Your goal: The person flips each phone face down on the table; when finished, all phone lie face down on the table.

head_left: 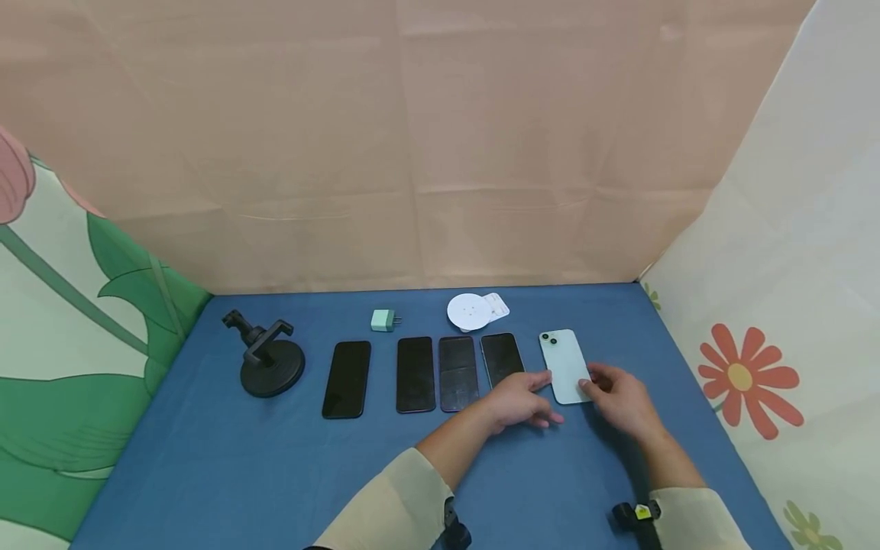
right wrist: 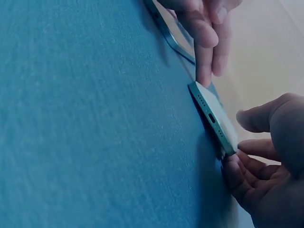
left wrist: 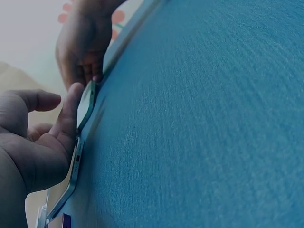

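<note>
A pale green smartphone [head_left: 565, 359] lies back up on the blue cloth, its camera lenses at the far left corner. My right hand [head_left: 624, 401] holds its right edge, the thumb over the back and other fingers at the side and underneath. At the opposite edge is my left hand [head_left: 517, 400], fingers extended, a fingertip at or very near the phone's side. The left hand partly covers a dark-screened phone [head_left: 502, 356]. In the right wrist view, the pale phone [right wrist: 214, 114] shows its charging port end, with a shadow below it.
Further left lie three more dark-screened phones [head_left: 415, 374] in a row. Behind them are a light green charger plug [head_left: 382, 320] and a round white disc [head_left: 470, 312] with a tab. A black phone stand [head_left: 273, 368] occupies the left side. Fabric walls border the blue table [head_left: 227, 473].
</note>
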Available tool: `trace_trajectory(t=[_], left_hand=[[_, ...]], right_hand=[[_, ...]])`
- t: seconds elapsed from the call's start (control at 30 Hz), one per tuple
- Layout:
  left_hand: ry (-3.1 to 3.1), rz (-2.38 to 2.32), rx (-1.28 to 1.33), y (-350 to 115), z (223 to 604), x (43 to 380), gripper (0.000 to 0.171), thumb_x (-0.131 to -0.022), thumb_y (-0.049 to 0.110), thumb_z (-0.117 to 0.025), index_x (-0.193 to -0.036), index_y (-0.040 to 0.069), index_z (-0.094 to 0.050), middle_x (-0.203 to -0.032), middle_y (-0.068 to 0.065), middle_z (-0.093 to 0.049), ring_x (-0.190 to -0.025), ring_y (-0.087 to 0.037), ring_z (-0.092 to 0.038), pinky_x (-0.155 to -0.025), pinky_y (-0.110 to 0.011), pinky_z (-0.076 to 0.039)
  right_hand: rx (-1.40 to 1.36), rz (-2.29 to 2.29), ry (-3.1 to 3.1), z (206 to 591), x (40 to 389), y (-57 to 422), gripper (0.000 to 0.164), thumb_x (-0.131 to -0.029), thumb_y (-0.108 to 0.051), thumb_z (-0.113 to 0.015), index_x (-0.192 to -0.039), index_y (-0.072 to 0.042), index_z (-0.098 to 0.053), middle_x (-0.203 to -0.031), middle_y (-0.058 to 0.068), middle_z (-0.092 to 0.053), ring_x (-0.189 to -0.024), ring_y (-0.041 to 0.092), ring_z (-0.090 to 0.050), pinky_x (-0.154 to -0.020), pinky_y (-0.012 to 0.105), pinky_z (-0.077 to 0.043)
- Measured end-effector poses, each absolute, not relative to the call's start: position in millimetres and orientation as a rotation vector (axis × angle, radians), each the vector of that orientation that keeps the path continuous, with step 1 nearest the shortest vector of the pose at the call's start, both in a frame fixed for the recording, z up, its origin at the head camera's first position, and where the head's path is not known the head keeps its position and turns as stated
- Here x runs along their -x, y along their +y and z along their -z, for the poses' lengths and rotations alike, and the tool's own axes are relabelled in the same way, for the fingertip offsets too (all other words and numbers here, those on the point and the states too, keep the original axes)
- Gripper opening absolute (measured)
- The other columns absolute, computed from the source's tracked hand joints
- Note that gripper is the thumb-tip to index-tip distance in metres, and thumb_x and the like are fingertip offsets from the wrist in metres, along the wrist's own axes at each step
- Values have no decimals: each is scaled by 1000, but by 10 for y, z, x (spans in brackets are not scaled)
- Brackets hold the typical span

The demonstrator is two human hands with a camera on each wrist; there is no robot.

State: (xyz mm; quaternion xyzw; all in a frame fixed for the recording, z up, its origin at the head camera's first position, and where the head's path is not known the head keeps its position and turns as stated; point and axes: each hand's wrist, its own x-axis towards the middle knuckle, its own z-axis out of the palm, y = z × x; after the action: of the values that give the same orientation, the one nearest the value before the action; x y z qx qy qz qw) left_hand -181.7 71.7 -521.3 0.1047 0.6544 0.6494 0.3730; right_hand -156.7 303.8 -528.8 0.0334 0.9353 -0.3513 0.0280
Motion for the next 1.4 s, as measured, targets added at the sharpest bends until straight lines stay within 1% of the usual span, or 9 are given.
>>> trace_trajectory(t=[0.13, 0.37, 0.47, 0.6, 0.8, 0.93, 1.03, 1.17, 1.4], left_hand=[[1684, -1668, -270, 705, 5202, 1823, 72, -94, -5, -68, -159, 3, -39, -163, -5, -41, -95, -21, -77, -78, -31, -62], [1687, -1659, -286, 689, 5218, 1829, 71, -95, -4, -66, -159, 4, -38, -164, -4, -41, -97, -20, -77, -78, -30, -62], [1681, -1669, -283, 671, 5219, 1828, 70, -95, -4, -66, -159, 4, -38, -163, -4, -41, -97, -20, -77, -77, -30, -62], [1667, -1687, -265, 636, 5206, 1823, 72, -94, -4, -67, -160, 4, -38, -164, -4, -41, -97, -21, -77, -77, -29, -62], [1634, -1726, -256, 577, 5186, 1830, 73, -94, -4, -63, -161, 2, -34, -164, -7, -39, -100, -23, -76, -78, -30, -62], [1663, -1728, -260, 506, 5181, 1828, 71, -94, -2, -64, -159, 1, -37, -162, -6, -43, -99, -22, -76, -77, -31, -62], [1695, -1725, -266, 434, 5163, 1827, 69, -95, 0, -65, -159, 1, -38, -161, -6, -45, -99, -22, -76, -77, -31, -62], [1707, -1733, -280, 359, 5148, 1832, 69, -96, 2, -64, -159, 1, -37, -162, -9, -43, -101, -23, -76, -78, -32, -62], [1731, -1757, -265, 225, 5137, 1832, 70, -96, 4, -65, -160, 5, -37, -162, -8, -43, -102, -23, -76, -79, -34, -62]], right_hand=[[-96, 1070, 2915, 5296, 1580, 3017, 49, -102, -27, -65, -138, 6, -60, -121, 22, -69, -108, 37, -67, -91, 57, -54], [-95, 1023, 2932, 5301, 1583, 2996, 48, -102, -27, -65, -137, 6, -60, -121, 23, -69, -108, 38, -67, -93, 58, -54], [-83, 1012, 2942, 5301, 1586, 2985, 48, -102, -26, -65, -137, 6, -60, -120, 23, -69, -106, 37, -67, -90, 57, -54], [-56, 994, 2972, 5293, 1590, 2962, 48, -101, -25, -67, -137, 6, -61, -118, 22, -68, -97, 32, -66, -82, 50, -55], [-3, 975, 3021, 5271, 1602, 2907, 47, -100, -24, -68, -137, 5, -62, -116, 21, -67, -87, 25, -62, -70, 37, -50], [1, 980, 3018, 5258, 1608, 2854, 47, -100, -24, -67, -139, 2, -61, -121, 21, -67, -89, 26, -61, -70, 35, -50], [4, 996, 3009, 5248, 1619, 2800, 47, -100, -24, -67, -140, 1, -60, -123, 21, -67, -93, 28, -64, -72, 38, -53], [32, 1021, 3009, 5243, 1643, 2725, 48, -100, -23, -67, -140, 2, -60, -122, 22, -68, -97, 31, -68, -74, 44, -57], [91, 1042, 3010, 5249, 1710, 2556, 47, -99, -20, -69, -139, 1, -61, -121, 20, -69, -95, 30, -70, -68, 38, -56]])
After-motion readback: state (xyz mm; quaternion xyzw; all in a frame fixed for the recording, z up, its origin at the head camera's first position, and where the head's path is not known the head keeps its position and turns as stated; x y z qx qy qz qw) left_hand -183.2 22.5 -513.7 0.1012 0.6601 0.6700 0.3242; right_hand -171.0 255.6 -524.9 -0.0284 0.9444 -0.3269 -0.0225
